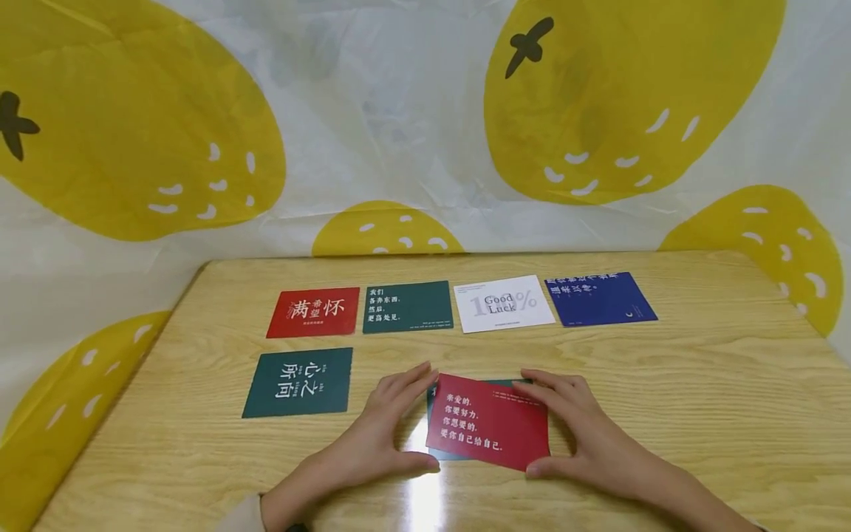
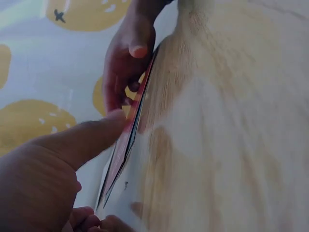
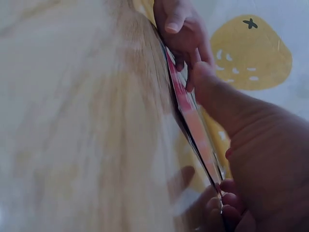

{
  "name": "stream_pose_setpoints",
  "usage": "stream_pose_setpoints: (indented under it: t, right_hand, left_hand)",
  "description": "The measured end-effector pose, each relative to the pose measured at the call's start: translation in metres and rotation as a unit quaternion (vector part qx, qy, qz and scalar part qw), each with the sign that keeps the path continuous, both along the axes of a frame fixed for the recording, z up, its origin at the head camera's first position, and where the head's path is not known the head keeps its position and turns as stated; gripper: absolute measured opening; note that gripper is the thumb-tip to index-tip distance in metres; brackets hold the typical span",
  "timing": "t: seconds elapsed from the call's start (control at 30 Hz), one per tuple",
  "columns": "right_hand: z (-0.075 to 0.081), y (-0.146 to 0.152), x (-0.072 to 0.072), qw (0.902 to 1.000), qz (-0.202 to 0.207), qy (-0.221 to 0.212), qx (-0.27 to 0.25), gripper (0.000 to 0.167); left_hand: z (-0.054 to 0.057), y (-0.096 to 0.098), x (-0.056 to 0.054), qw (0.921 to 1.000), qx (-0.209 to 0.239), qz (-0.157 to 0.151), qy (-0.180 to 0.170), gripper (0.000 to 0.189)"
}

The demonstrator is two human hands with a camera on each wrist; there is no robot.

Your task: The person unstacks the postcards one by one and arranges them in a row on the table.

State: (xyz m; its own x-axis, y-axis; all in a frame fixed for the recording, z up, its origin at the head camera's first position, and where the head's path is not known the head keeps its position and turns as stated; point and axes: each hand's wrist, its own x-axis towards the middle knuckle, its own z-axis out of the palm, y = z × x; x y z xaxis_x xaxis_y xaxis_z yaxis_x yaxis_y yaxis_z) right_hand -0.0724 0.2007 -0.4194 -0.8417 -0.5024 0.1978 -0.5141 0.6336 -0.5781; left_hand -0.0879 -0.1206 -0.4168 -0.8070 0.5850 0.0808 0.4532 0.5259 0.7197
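Note:
A red card [image 1: 490, 421] with white Chinese writing lies skewed over a dark green card [image 1: 452, 454], most of which is hidden under it. My left hand [image 1: 388, 425] holds the left side of this pair, fingertips at the upper left corner and thumb by the lower left. On the right side, my right hand [image 1: 585, 428] grips the red card, with its thumb at the lower right corner and fingers along the top. Edge-on in the left wrist view, the red card [image 2: 126, 137] runs between both hands. Whether the pair touches the table cannot be told.
Across the back of the wooden table [image 1: 718, 414] lie a red card [image 1: 313, 325], a green card [image 1: 408, 310], a white "Good Luck" card [image 1: 503, 318] and a blue card [image 1: 614, 307]. Another green card [image 1: 266, 391] lies front left. A lemon-patterned cloth [image 1: 385, 111] hangs behind.

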Motion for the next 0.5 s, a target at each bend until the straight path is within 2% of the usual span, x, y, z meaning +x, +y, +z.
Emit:
stream_pose_setpoints:
  t: [0.17, 0.5]
  right_hand:
    - [0.0, -0.0019, -0.0009, 0.9995, 0.005, 0.021, 0.023, 0.096]
    - [0.0018, -0.0003, 0.0022, 0.9986, 0.003, -0.008, 0.053, 0.097]
  left_hand:
    - [0.0017, 0.0004, 0.0008, 0.9995, -0.027, 0.004, 0.015, 0.101]
    - [-0.0003, 0.0024, 0.002, 0.9975, -0.053, -0.006, 0.045, 0.1]
